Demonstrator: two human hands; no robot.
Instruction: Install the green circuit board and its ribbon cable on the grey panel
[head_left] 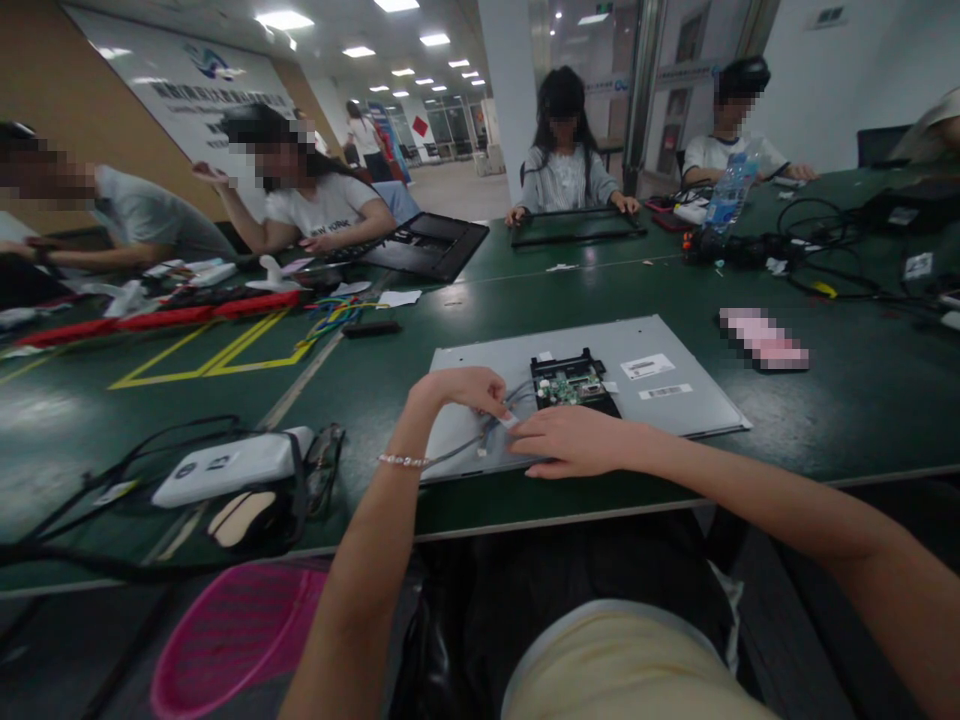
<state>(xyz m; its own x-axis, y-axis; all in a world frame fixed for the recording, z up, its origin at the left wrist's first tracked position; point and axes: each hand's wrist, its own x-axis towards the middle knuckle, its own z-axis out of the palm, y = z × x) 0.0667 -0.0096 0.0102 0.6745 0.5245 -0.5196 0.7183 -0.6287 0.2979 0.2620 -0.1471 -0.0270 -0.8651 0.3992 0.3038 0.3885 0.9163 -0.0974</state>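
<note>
A grey flat display panel [652, 405] lies back side up before me, with a green circuit board [574, 385] in a black frame at its middle. Thin grey cables [457, 450] run from the board's left side across the panel. My left hand [469, 388] is closed in a pinch above these cables, at the upper end of a small white strip [509, 420] that looks like tape. From the right, my right hand [566, 440] has its fingertips together at the strip's other end. Labels [647, 367] show on the panel's right part.
A pink phone [765, 338] lies right of the panel. To the left are a white power bank [232, 467], a mouse [244, 518] and black cables. A pink basket [232, 640] stands below the table edge. Several people sit around, one holding a black frame [577, 228].
</note>
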